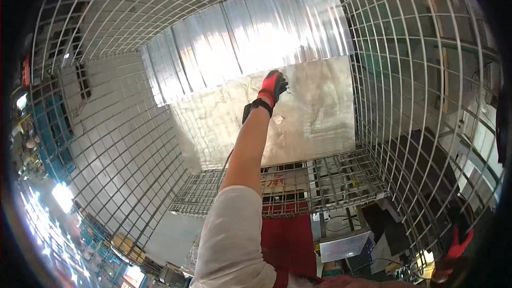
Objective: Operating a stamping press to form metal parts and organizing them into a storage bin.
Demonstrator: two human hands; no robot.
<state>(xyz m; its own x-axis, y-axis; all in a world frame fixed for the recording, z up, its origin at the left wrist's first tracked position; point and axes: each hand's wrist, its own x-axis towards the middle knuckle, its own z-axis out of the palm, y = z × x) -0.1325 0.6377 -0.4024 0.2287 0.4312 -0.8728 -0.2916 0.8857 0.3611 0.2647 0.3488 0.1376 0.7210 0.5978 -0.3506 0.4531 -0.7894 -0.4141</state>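
From the head view, I am reaching my left hand (273, 86) deep into the wire cage (405, 74), fingers curled against the cardboard sheet (314, 117) at the back. Press flat, I think. My right hand (460, 245) is low; I cannot tell its grip.

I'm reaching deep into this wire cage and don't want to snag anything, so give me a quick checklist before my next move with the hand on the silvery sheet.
1. Left hand gloved and at the silvery sheet: ok.
2. Firm grip on the sheet: cannot tell, the fingers are too small to read.
3. Sheet lying smooth: not ok, it looks wrinkled.
4. Outstretched forearm apart from the wire cage walls: ok.
5. Right hand gloved: ok; whether it holds anything: cannot tell, it is dim at the picture's rim.
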